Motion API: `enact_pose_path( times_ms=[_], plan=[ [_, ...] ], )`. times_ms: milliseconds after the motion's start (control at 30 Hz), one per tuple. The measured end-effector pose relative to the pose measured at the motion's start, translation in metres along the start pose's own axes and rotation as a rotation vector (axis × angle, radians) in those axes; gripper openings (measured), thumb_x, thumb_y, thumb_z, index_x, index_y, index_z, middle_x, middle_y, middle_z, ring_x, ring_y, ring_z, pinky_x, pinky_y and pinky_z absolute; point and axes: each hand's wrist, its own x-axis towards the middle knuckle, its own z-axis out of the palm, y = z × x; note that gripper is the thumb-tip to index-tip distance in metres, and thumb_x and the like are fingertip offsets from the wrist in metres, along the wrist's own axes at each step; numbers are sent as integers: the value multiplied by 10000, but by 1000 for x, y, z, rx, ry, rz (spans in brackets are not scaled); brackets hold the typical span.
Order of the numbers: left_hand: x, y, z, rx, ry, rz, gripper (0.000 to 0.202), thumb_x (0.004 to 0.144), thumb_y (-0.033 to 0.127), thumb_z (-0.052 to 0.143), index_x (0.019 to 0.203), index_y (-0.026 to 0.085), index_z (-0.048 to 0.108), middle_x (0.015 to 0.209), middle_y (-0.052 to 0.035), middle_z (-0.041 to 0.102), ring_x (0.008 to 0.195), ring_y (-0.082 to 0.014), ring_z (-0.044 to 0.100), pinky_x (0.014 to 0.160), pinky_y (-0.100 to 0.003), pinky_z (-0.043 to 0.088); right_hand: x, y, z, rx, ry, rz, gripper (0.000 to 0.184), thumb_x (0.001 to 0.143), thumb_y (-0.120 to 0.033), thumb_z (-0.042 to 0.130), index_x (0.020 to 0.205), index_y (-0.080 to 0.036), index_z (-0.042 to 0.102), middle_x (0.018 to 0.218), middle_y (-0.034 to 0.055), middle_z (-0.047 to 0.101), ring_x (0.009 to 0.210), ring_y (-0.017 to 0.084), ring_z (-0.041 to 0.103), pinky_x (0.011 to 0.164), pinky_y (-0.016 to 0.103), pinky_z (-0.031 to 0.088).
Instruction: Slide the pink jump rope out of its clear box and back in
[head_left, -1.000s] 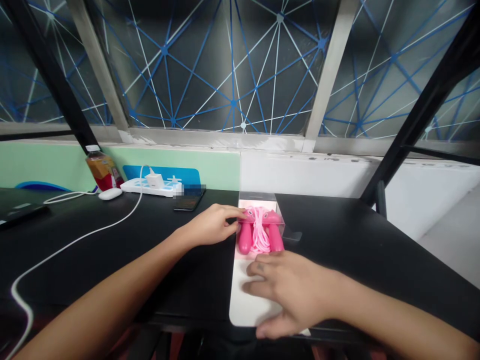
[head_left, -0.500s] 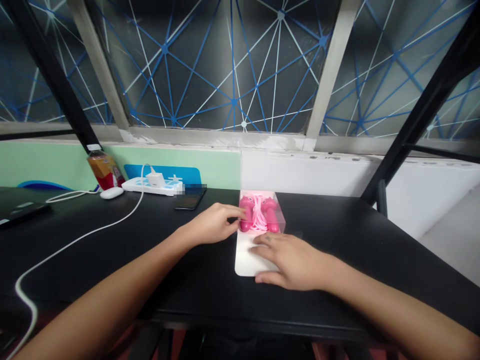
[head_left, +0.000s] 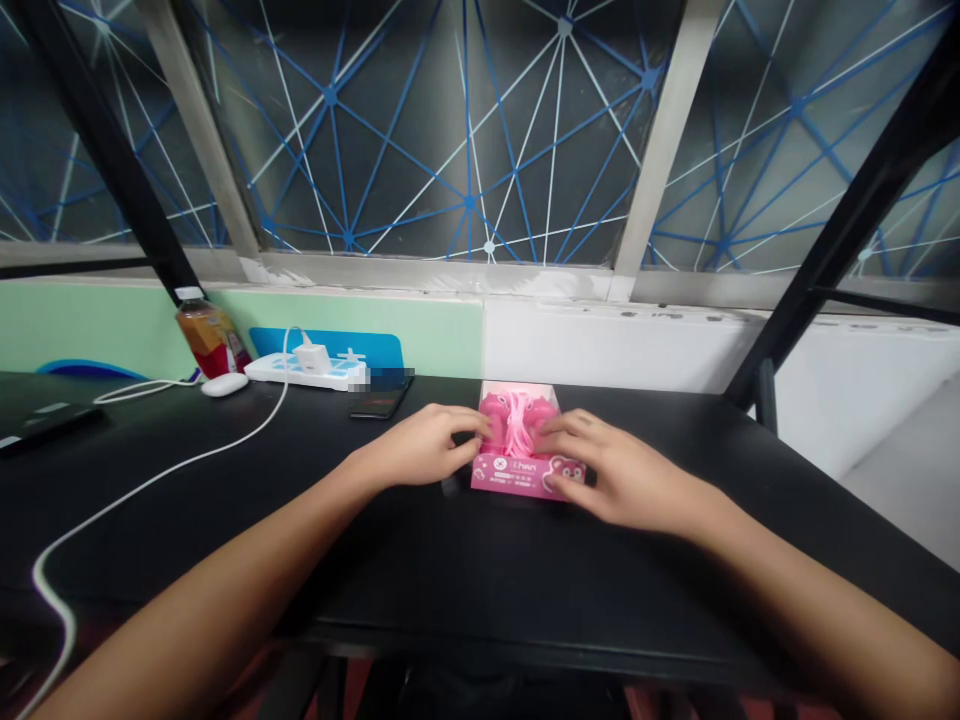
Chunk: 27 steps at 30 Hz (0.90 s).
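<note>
A small clear box [head_left: 516,474] with a pink printed front lies on the black desk [head_left: 420,560] near its far middle. Inside it shows a pink skipping rope [head_left: 517,415] with two pink handles and a coiled cord. My left hand [head_left: 424,445] grips the box's left side, fingers curled against it. On the right side my right hand [head_left: 619,470] holds the box, with the fingers over its top and front corner.
At the back left stand a bottle [head_left: 202,335] of orange drink, a white mouse [head_left: 223,384], a white power strip [head_left: 304,372] with a charger and a dark phone [head_left: 379,402]. A white cable [head_left: 135,490] runs across the desk's left. A window frame rises behind.
The white inner tray that stuck out toward me has slid back into the clear box. My right hand moved forward with it and now holds the closed box's right side.
</note>
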Motion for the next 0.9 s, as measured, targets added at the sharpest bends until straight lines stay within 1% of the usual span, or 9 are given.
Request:
enact_pose_path(
  times_ms=[67,167,300,400,500,567,733,800,900],
  plan=[
    [1,1,1,2,1,-7,248,937,226,498,1082,224,700,1196,-26,687,1144,-177,618,991,-305,467,-2,6,4,-18,25,31,397,903,-303,576,1292,-230,550,1316,95,539,1245,243,469,1061,445,404],
    [1,4,1,5,-7,-10,248,955,277,499,1108,230,688,1205,-27,680,1153,-180,610,1010,-313,450,-5,13,12,-9,49,86,493,883,-337,605,1352,-244,484,1371,100,491,1284,261,430,1062,467,410],
    [0,9,0,12,-28,-2,282,920,346,575,1167,237,658,1243,-47,651,1145,-201,604,999,-324,449,-6,20,20,-3,73,120,462,909,-351,562,1349,-244,469,1395,114,471,1318,271,401,1069,495,402],
    [-1,10,0,11,-42,-1,289,895,325,610,1169,241,643,1252,-42,636,1138,-201,599,1009,-327,437,-5,22,22,-19,96,125,451,920,-349,542,1352,-246,463,1390,120,479,1304,284,423,1048,515,419],
    [-1,8,1,-7,-25,3,254,896,296,604,1141,239,641,1229,-46,639,1114,-199,604,990,-328,447,-4,20,20,-30,125,126,446,925,-342,536,1357,-257,463,1376,116,499,1270,287,465,1027,518,436],
    [-2,7,2,-12,-8,8,225,908,284,586,1120,234,642,1208,-50,644,1100,-198,607,981,-332,452,-4,19,16,-17,110,115,453,925,-357,542,1362,-263,466,1365,109,513,1256,283,482,1021,509,442],
    [-3,7,3,4,4,4,208,922,273,563,1110,229,640,1197,-44,648,1094,-191,606,984,-331,452,-5,17,9,-15,-20,51,568,845,-467,644,1345,-240,499,1332,103,544,1262,287,472,1030,479,439],
    [-3,8,2,13,7,-2,205,930,275,549,1107,230,641,1200,-40,648,1099,-189,605,992,-334,449,-5,18,9,-45,-27,53,512,861,-443,629,1313,-228,524,1321,103,551,1240,278,486,1022,470,447],
    [-3,8,1,19,7,-7,230,925,306,560,1127,230,641,1216,-48,645,1120,-200,600,1005,-347,447,-5,20,12,-71,5,48,393,898,-362,587,1266,-229,552,1273,92,586,1212,259,511,1015,466,454]
  ],
)
